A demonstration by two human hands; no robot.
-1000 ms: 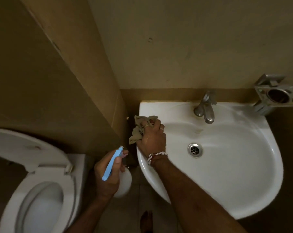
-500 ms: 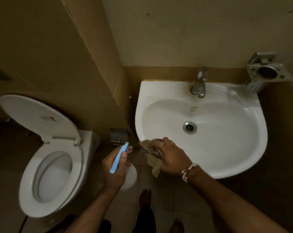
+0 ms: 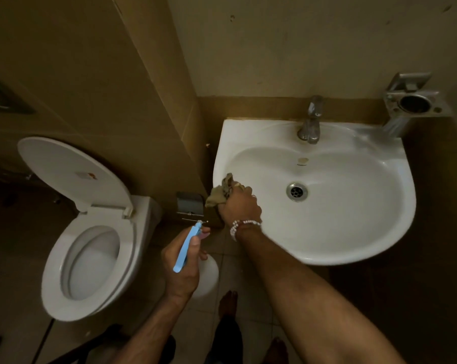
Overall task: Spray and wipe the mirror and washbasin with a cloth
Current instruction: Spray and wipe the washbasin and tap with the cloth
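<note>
**Cloth worked along the basin's left rim, spray bottle held aside**

The basin (image 3: 353, 232) is the landmark: white, wall-mounted, rounded at the front, glossy and free of visible dirt, though the dim light hides fine marks. To its left, well apart beyond a jutting wall corner, stands a toilet (image 3: 91, 258) with its lid raised. At the basin's back edge sits the tap (image 3: 310, 122), and the drain (image 3: 297, 191) lies in the middle of the bowl.

The right hand (image 3: 239, 207) is clenched around a crumpled tan cloth (image 3: 219, 195), pressed on the basin's left rim. That looks like the wiping step, reaching an edge that splashes tend to hit. The cloth is bunched, likely to give a firm pad.

The left hand (image 3: 181, 269) grasps a white spray bottle (image 3: 205, 274) with a blue trigger head, held low and left of the basin's front, probably kept ready yet clear of the wiping arm.

No mirror is in view.
</note>
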